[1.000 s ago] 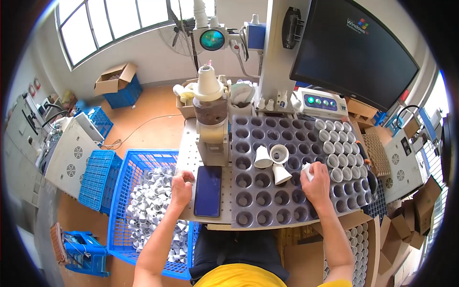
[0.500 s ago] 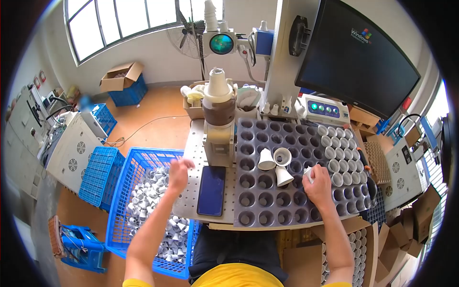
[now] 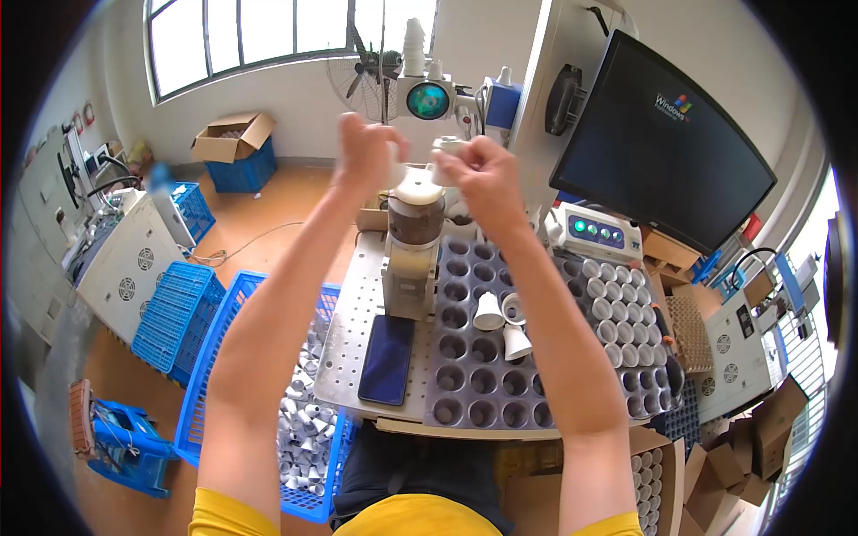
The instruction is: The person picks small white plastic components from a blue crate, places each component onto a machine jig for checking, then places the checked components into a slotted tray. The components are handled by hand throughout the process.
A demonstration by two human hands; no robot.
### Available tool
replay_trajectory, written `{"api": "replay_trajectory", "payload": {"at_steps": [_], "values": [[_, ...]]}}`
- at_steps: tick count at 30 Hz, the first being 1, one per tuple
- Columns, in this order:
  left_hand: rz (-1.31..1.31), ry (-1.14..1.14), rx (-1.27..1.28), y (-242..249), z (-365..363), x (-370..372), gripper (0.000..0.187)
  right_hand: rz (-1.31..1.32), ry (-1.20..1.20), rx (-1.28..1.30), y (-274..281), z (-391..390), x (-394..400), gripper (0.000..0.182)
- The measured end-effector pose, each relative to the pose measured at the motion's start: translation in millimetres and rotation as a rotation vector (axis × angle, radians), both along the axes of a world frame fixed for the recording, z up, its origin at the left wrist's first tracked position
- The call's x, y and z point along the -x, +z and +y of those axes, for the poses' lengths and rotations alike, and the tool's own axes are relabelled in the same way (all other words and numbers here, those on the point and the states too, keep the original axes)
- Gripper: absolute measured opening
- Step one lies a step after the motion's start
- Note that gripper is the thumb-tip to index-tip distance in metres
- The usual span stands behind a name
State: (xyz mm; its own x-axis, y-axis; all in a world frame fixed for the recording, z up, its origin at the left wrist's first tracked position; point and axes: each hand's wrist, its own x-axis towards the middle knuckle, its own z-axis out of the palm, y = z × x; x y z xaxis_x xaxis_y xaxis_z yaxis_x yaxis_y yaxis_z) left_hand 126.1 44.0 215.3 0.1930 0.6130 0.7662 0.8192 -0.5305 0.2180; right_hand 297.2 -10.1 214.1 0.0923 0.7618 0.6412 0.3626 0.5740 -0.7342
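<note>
Both my hands are raised over the holder (image 3: 416,219), a brown cylinder with a white round top, standing under the lens of the machine. My left hand (image 3: 365,156) is closed at the holder's left, on a white cone-shaped cup (image 3: 397,168) that is blurred and partly hidden. My right hand (image 3: 483,183) pinches another white cup (image 3: 447,146) just right of and above the holder's top. Three loose white cups (image 3: 488,313) lie on the dark tray (image 3: 450,379) with round holes, partly behind my right forearm.
A blue basket (image 3: 198,393) of white cups stands at the left. A phone (image 3: 386,359) lies on the perforated plate. Rows of white cups (image 3: 623,308) fill the tray's right side, below the control box (image 3: 594,229) and monitor (image 3: 666,143). The lens (image 3: 428,100) overhangs the holder.
My right hand has lifted a cup from the tray up to the holder. My left hand has risen from above the basket; the cone-shaped cup no longer sits on the holder.
</note>
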Motion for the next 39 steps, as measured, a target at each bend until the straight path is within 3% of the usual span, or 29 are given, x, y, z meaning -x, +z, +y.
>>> {"api": "replay_trajectory", "payload": {"at_steps": [2,4,6,8,9,10,11,12,14,18,21,23,26,27,28,29,31,38,39], "values": [[-0.081,-0.026,-0.154,-20,4,51,0.02,0.048,0.045,0.045,-24,15,20,0.033],[-0.03,-0.018,-0.153,-52,-3,112,0.024,0.066,0.048,0.046,-38,22,30,0.034],[-0.094,0.118,-0.011,-126,1,177,0.021,0.065,-0.001,0.0,-45,24,34,0.035],[-0.013,0.361,0.076,-232,25,257,0.02,0.047,0.004,0.0,-44,20,35,0.036],[0.16,0.448,0.044,-265,18,275,0.027,0.034,-0.003,-0.003,-43,18,32,0.036],[-0.436,0.373,0.304,-291,11,283,0.024,0.072,0.085,-0.028,-48,22,24,0.035],[-0.449,0.355,0.328,-311,-1,288,0.024,0.107,0.171,-0.05,-58,30,14,0.034],[-0.447,0.315,0.372,-315,-16,279,0.023,0.14,0.259,-0.072,-67,31,5,0.034],[-0.456,0.247,0.464,-309,-48,260,0.021,-0.19,0.1,0.201,-53,-3,-36,0.033],[-0.507,0.141,0.449,-315,-62,217,0.02,-0.522,0.014,0.504,-75,-37,-109,0.043],[-0.373,0.118,0.558,-267,-71,153,0.023,-0.652,-0.026,0.6,-99,-55,-125,0.054],[-0.401,0.115,0.576,-271,-63,127,0.023,-0.734,-0.06,0.585,-119,-64,-129,0.061],[-0.33,0.133,0.527,-279,-61,99,0.023,-0.778,-0.053,0.729,-121,-69,-129,0.057],[-0.298,0.144,0.514,-286,-62,96,0.022,-0.703,0.057,0.756,-114,-69,-132,0.048],[-0.269,0.156,0.5,-291,-61,94,0.022,-0.686,0.053,0.816,-112,-68,-136,0.045],[-0.349,0.135,0.686,-292,-58,100,0.023,-0.672,0.05,0.873,-110,-68,-140,0.042],[-0.296,0.162,0.668,-280,-66,92,0.023,-0.658,0.054,0.897,-113,-69,-145,0.035],[-0.052,0.142,0.506,-302,-63,98,0.025,-0.348,0.24,0.89,-130,-52,-166,0.034],[-0.022,0.143,0.526,-298,-64,96,0.024,-0.206,0.214,0.743,-131,-47,-169,0.035]]}}
